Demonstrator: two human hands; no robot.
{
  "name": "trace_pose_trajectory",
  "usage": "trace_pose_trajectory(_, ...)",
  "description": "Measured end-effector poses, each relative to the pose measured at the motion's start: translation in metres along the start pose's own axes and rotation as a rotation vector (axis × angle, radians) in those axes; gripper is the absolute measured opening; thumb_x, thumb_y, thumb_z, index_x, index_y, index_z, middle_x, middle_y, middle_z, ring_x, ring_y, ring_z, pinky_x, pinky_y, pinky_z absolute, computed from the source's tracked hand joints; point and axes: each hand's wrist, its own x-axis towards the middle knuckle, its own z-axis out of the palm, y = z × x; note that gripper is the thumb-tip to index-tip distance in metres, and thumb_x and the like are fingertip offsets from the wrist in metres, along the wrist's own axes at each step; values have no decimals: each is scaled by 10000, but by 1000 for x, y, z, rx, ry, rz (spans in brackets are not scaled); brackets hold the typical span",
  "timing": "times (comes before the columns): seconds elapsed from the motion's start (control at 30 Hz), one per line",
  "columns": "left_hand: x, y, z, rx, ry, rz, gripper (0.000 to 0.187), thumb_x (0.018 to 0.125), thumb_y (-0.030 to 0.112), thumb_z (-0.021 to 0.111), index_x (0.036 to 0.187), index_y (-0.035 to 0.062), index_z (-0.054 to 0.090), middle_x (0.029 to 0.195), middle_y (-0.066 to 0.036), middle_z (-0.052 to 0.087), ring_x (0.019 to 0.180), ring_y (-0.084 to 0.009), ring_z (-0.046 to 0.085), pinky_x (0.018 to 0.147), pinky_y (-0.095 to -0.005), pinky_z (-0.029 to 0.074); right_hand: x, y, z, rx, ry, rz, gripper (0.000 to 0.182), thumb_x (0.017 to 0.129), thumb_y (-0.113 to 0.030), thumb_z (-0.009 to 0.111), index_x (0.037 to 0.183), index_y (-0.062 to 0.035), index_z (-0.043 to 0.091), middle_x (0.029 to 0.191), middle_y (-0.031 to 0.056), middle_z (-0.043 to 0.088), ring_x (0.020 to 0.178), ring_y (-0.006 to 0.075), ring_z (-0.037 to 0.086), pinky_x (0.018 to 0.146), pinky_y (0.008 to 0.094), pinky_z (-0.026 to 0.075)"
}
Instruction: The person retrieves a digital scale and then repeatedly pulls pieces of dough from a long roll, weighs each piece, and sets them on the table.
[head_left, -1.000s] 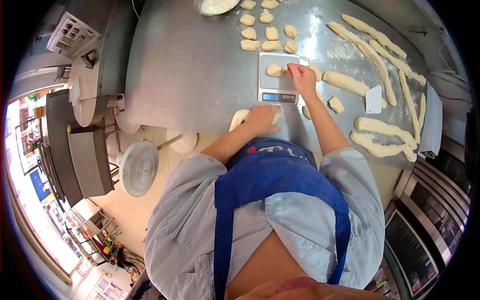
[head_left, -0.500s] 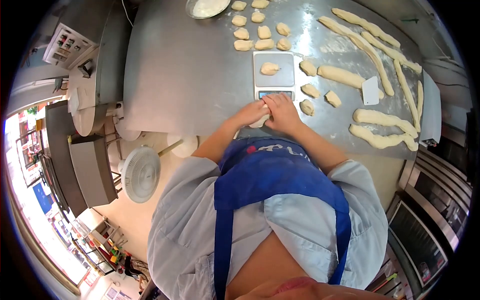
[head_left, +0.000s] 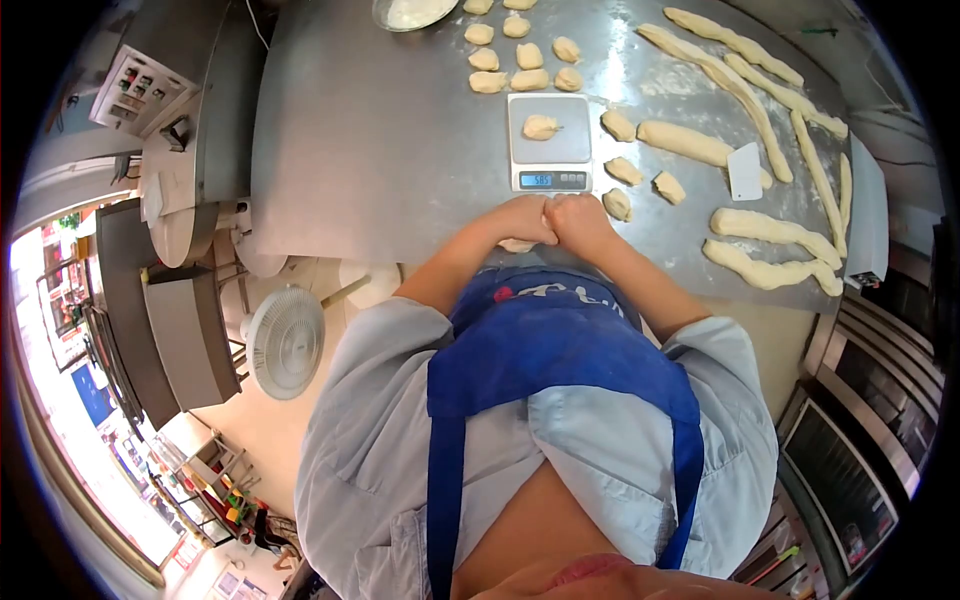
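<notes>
My left hand [head_left: 525,218] and my right hand [head_left: 580,222] are closed and pressed together at the near edge of the steel table. A piece of dough [head_left: 517,245] pokes out below my left hand, which grips it. Whatever is inside my right hand's curled fingers is hidden. Just beyond my knuckles stands a white digital scale [head_left: 550,180] with its display lit. One dough piece [head_left: 541,127] rests on its plate. To the right of the scale lie a few more cut pieces [head_left: 623,171] and a thick dough log [head_left: 685,142].
A white scraper [head_left: 744,172] lies over the log's right end. Long dough strips [head_left: 730,80] spread across the table's right side, with two thicker ones [head_left: 770,225] nearer me. Portioned pieces [head_left: 529,56] sit in rows behind the scale. A bowl [head_left: 415,12] stands at the far edge.
My fingers have curled from lying over the dough into closed fists set side by side. Both hands have drawn slightly back from the scale, uncovering its display.
</notes>
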Motion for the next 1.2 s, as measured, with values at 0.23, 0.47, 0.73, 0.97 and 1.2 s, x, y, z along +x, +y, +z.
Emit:
trace_pose_trajectory(0.23,-6,44,-7,639,2,-175,254,749,320,657,804,85,736,875,-182,709,848,-361,687,747,-462,532,-4,-8,-27,-108,-177,43,113,819,-183,630,778,-91,681,832,134,702,765,301,698,677,428,523)
trace_pose_trajectory(0.47,-4,16,-9,719,16,-195,287,802,352,644,949,115,709,961,-124,720,881,-314,695,773,-423,533,-6,-32,-63,450,-170,14,170,861,-230,601,889,-63,593,863,192,654,844,392,640,739,498,507)
trace_pose_trajectory(0.73,-19,20,30,481,331,-72,674,699,369,810,1239,64,549,1120,-166,634,1081,-324,599,914,-432,469,93,52,-37,94,412,228,643,852,-403,682,1377,-102,465,1336,200,531,1242,379,489,1025,508,401)
trace_pose_trajectory(0.97,-45,-14,34,539,339,-94,553,723,339,802,1148,68,574,1077,-144,585,1050,-334,566,881,-451,455,75,48,8,7,640,50,231,784,-156,705,976,-96,590,1242,122,572,1185,352,497,1003,516,384)
trace_pose_trajectory(1.2,-36,-22,31,542,366,21,450,774,297,764,1105,51,585,1048,-160,596,1015,-362,567,860,-462,458,-59,59,17,316,908,567,281,807,-147,699,1064,-62,623,999,133,635,955,325,576,886,459,424)
